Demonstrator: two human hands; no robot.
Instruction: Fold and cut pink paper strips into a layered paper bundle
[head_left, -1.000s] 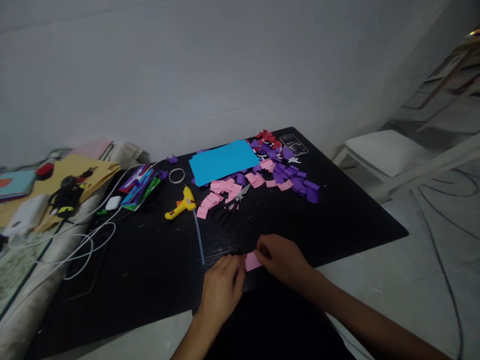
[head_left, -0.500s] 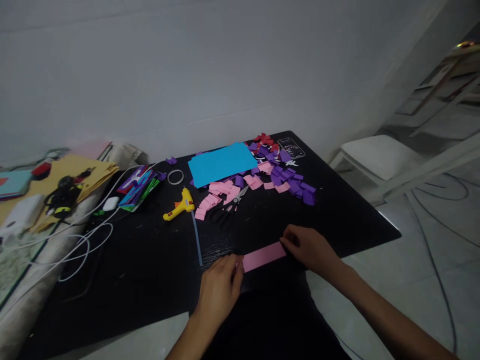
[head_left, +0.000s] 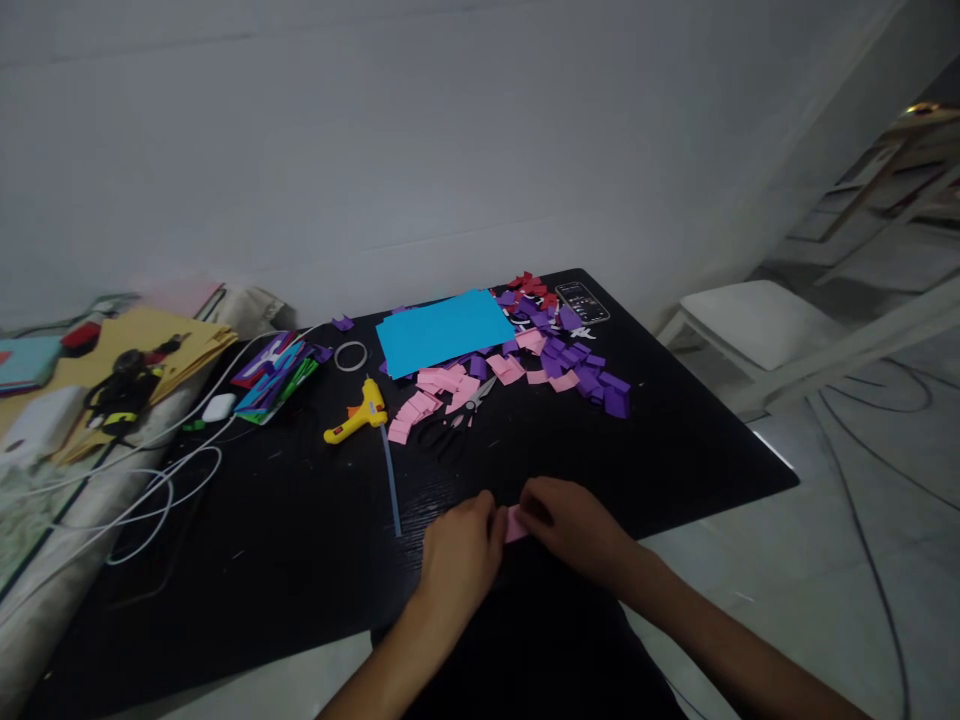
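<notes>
Yellow glue gun [head_left: 369,408] lies on black table [head_left: 300,540]. Scissors [head_left: 472,405] beside pink pieces [head_left: 416,406]. Left hand [head_left: 461,550], fingers curled nearly closed, grips left end of pink paper [head_left: 515,524] (only short middle part shows), near table's front edge, between hands. Right hand [head_left: 568,525], fingers bent to thumb, pinches other end. Phone [head_left: 582,302] and purple pieces [head_left: 616,400] farther right.

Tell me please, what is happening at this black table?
A person's left hand and right hand hold a piece of pink paper between them, its ends hidden, close to the near edge of the black table. Just beyond, scissors lie by pink pieces, with a yellow glue gun to their left. Blue sheets and purple pieces lie farther back.
</notes>
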